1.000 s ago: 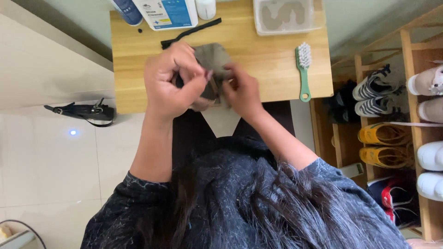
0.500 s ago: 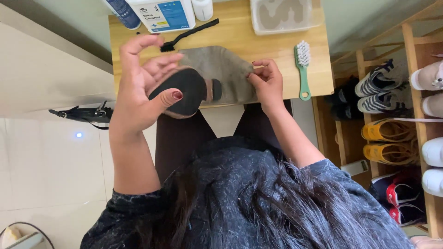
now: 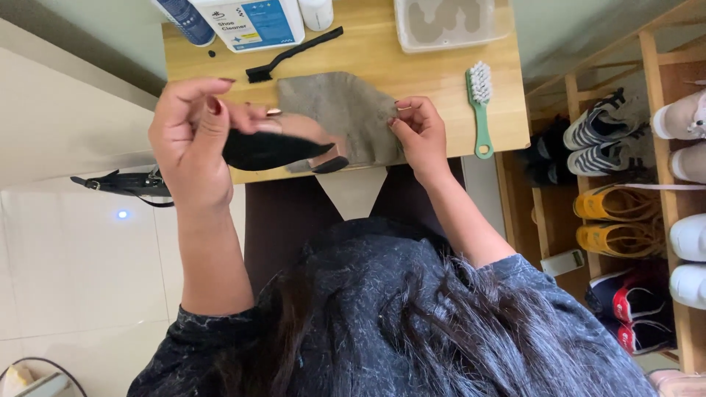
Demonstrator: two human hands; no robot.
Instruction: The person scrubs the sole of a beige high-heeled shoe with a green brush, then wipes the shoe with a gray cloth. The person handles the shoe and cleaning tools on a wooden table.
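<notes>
The person is sitting at a small wooden table [image 3: 434,81] and working over its near edge. The left hand [image 3: 190,140] is hovering just above the table's near left corner. Its fingers are curled round a thin black piece shaped like an insole [image 3: 268,148], thumb on one side and fingers on the other, so the grip is closed and firm. The pointed end of the piece is reaching in toward the middle of the table's near edge.

The right hand [image 3: 423,132] is resting at the near edge of the table, right of centre. It is nearly closed, with thumb and forefinger pinching the right border of a grey cloth [image 3: 338,110] that is lying spread on the tabletop.

At the table's far edge a white bottle with a blue label [image 3: 254,22], a dark blue bottle [image 3: 180,18] and a clear tub [image 3: 454,45] are standing. A small black brush [image 3: 294,55] is lying in front of the bottles, and a green-handled brush [image 3: 480,110] is lying at the right end.

To me this looks like the cloth being laid out flat while the black piece is waiting in hand. Bringing the two together would call for the right hand keeping the cloth taut and the left lowering the piece level onto it.
</notes>
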